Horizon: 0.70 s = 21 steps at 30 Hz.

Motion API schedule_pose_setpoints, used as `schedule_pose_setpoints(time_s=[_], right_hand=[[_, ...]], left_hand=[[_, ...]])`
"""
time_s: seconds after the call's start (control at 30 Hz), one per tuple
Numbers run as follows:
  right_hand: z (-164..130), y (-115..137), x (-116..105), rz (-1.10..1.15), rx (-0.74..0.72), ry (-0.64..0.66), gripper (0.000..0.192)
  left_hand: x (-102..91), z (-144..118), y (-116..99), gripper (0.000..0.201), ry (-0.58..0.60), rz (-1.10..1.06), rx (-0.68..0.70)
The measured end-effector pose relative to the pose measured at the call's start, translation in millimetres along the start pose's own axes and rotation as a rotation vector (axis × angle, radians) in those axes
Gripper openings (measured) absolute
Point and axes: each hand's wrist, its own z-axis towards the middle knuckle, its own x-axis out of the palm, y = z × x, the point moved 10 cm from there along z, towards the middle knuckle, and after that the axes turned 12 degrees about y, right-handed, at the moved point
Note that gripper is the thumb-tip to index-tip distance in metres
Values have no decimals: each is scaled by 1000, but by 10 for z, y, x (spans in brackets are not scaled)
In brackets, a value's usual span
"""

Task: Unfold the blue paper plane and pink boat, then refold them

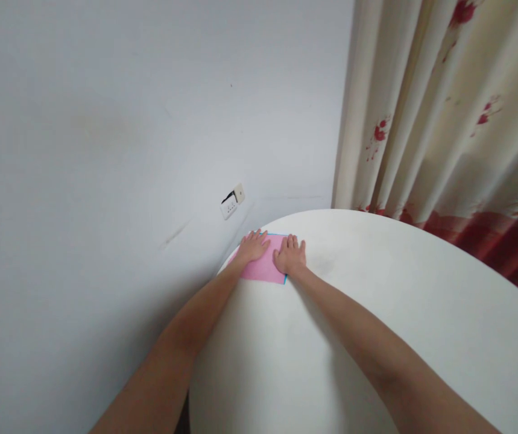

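A flat pink rectangular sheet with a thin blue edge [265, 265] lies at the far left edge of a round white table [376, 313], close to the white wall [105, 150]. The left hand [253, 246] rests flat on the sheet's far left part, fingers spread and extended, gripping nothing. The right hand [290, 255] lies flat on the sheet's right part, fingers likewise open, palm down. The sheet shows between and beneath both hands; its near right corner sits just beside the right wrist. A white wall socket [232, 202] sits on the wall beyond the hands. A cream curtain with red floral print [444, 120] hangs far right.
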Motion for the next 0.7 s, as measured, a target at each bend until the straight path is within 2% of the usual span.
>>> schedule_pose_setpoints(time_s=[0.13, 0.23, 0.3, 0.4, 0.5, 0.7], right_hand=[[-20, 188, -48, 5, -52, -45, 71], [-112, 494, -156, -32, -244, -128, 65], [-160, 640, -156, -51, -345, -115, 61], [-117, 633, -72, -41, -315, -17, 62], [-24, 549, 8, -43, -231, 52, 65], [156, 555, 78, -70, -221, 81, 65]], left_hand=[[-38, 14, 105, 57, -5, -8, 19], [-131, 9, 165, 52, -42, -9, 46], [-210, 4, 182, 50, -80, -9, 67], [-317, -10, 187, 47, -145, -9, 84], [-333, -46, 148, 42, -172, -5, 106], [-83, -181, 27, 44, -94, -1, 197]])
